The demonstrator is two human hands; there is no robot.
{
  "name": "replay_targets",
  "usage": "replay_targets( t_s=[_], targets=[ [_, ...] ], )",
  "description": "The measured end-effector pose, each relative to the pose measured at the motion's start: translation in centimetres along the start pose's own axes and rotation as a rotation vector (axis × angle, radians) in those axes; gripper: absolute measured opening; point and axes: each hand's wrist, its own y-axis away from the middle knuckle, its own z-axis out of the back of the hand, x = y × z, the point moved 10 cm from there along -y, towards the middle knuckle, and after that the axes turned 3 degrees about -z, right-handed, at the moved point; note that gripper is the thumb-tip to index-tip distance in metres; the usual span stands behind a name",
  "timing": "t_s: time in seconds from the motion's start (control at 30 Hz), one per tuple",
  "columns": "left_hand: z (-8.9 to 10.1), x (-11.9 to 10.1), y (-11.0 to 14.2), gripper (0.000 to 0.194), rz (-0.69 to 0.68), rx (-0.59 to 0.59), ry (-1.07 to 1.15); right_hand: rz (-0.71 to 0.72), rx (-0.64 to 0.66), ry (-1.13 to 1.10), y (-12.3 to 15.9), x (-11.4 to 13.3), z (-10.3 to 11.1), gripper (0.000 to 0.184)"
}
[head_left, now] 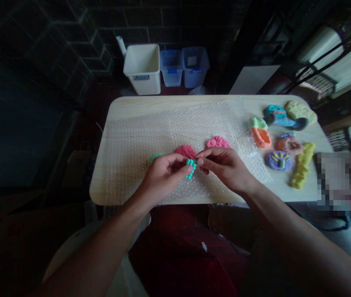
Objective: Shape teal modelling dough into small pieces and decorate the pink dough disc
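Note:
A small green piece of modelling clay (190, 170) with a beaded, bumpy surface is pinched between the thumb and fingers of my left hand (165, 173). Close at its upper right, my right hand (223, 165) has thumb and forefinger pressed together; what lies between them is too small to make out. Behind my hands, a dark pink clay lump (185, 150) and a brighter pink clay lump (217, 142) rest on bubble wrap (138, 144). Part of another green clay piece (156, 157) shows behind my left hand, the remainder hidden.
On the right of the wooden table (305, 194) lie several coloured clay shapes, among them a yellow strip (303, 166), a purple disc (279, 161) and an orange-and-green piece (261, 137). A white bin (142, 68) and two clear blue boxes (195, 68) stand beyond the far edge.

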Motion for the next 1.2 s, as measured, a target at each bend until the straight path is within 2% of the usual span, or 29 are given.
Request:
replay_targets(
  t_s=[0.37, 0.53, 0.73, 0.8, 0.9, 1.2],
  targets=[
    [-0.1, -0.1, 0.0, 0.019, -0.004, -0.002, -0.001, -0.006, -0.051, 0.022, 0.1, -0.2, 0.0, 0.016],
    [0.0, -0.2, 0.0, 0.02, 0.019, -0.03, 0.044, 0.013, -0.033, 0.003, 0.3, 0.1, -0.1, 0.013],
    [0.0, -0.2, 0.1, 0.026, 0.052, -0.033, 0.125, 0.047, -0.042, -0.094, 0.3, 0.6, -0.2, 0.023],
    [0.0, -0.1, 0.1, 0.025, 0.055, -0.029, 0.125, 0.051, -0.052, -0.1, 0.3, 0.7, -0.2, 0.02],
    [0.1, 0.0, 0.0, 0.024, 0.049, -0.034, 0.147, 0.059, -0.073, -0.06, 0.4, 1.0, -0.1, 0.014],
    [0.1, 0.2, 0.1, 0.025, 0.052, -0.031, 0.196, 0.155, -0.092, 0.132, 0.9, 2.1, -0.5, 0.013]
  ],
)
